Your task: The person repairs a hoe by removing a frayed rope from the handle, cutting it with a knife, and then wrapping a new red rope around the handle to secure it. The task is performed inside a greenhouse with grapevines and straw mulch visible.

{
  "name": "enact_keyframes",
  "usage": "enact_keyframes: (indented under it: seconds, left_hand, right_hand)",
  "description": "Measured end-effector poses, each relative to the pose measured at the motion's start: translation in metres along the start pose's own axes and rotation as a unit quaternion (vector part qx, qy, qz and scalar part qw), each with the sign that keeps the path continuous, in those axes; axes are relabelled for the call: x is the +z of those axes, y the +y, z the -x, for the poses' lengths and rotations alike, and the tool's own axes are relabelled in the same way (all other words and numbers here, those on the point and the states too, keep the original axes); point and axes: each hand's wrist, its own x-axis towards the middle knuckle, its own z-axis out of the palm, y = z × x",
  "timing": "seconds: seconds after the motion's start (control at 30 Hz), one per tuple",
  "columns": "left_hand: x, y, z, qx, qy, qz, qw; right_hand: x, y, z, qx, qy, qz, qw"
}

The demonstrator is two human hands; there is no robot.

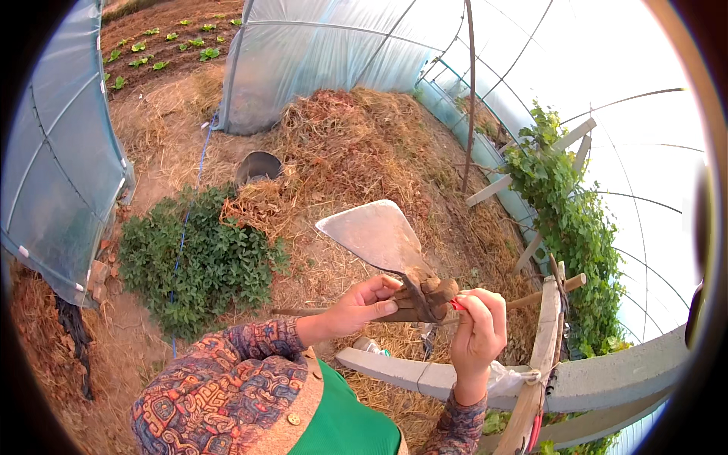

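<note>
Now your left hand (362,305) grips the hoe (379,235) by its wooden handle, flat dull metal blade up; your right hand (478,334) pinches something red at its collar, loose straw (341,152) beyond.

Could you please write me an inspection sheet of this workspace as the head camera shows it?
Surface: bare soil strewn with straw, a straw heap behind.
Job's things: hoe, blade up, wooden handle level.
Hands: left hand grips the handle; right hand pinches a small red item at the hoe's head.
Clutter: dark bucket; green plant patch.
Cables: blue hose along the ground.
Surroundings: plastic tunnel covers; climbing vine on wooden stakes.
</note>
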Motion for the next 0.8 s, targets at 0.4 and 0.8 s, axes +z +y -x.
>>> enact_keyframes:
  seconds: [0.4, 0.8]
  left_hand:
    - [0.006, 0.007, 0.000, 0.001, -0.020, -0.015, 1.000]
    - [0.006, 0.003, 0.002, -0.008, -0.020, -0.040, 0.999]
  right_hand:
    - [0.004, -0.002, 0.004, -0.023, -0.019, 0.005, 1.000]
    - [0.004, -0.003, 0.008, 0.009, 0.003, -0.013, 1.000]
